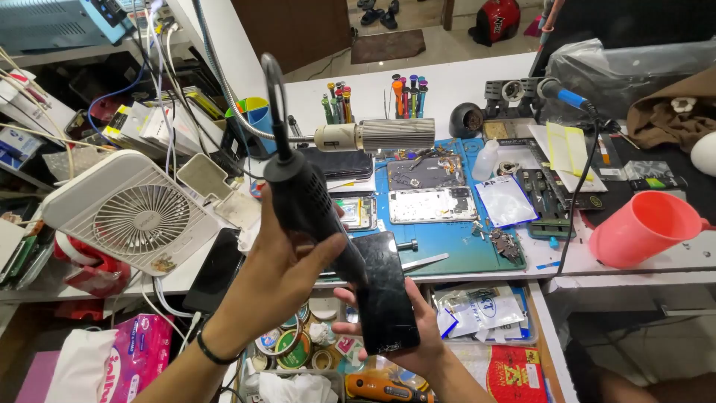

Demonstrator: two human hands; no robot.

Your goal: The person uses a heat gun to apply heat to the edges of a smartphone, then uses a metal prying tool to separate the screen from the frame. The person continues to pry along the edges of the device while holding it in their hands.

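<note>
L hand (280, 272) is wrapped round a black hot-air gun (309, 201), matte plastic w/ a ribbed grip; its hose loops up over the bench and the nozzle end tilts down toward a phone (384, 295). R hand (406, 336) cups that phone from below, fingers curled at its edges, thumb on the L side. Phone is a glossy black slab, glass scuffed and chipped near the bottom corner, held in front of the bench edge, above an open drawer (358, 351).

Packages: a white foil pouch (503, 200) w/ blue trim lies on the blue mat (462, 246), R of centre. In the drawer, a clear bag w/ blue print (477, 310) and a red printed pack (514, 373), plus round tins (287, 343) w/ green and white labels. Bottom L, a pink and white tissue pack (138, 351), soft and crinkled. Yellow sticky sheets (567, 149) lie back R.

Other stuff: a white slatted fan (134, 213) at L, a smooth coral plastic cup (641, 227) tipped on its side at R, an opened phone frame (432, 204) on the mat, colourful screwdrivers (373, 97) standing in 2 clusters behind.
</note>
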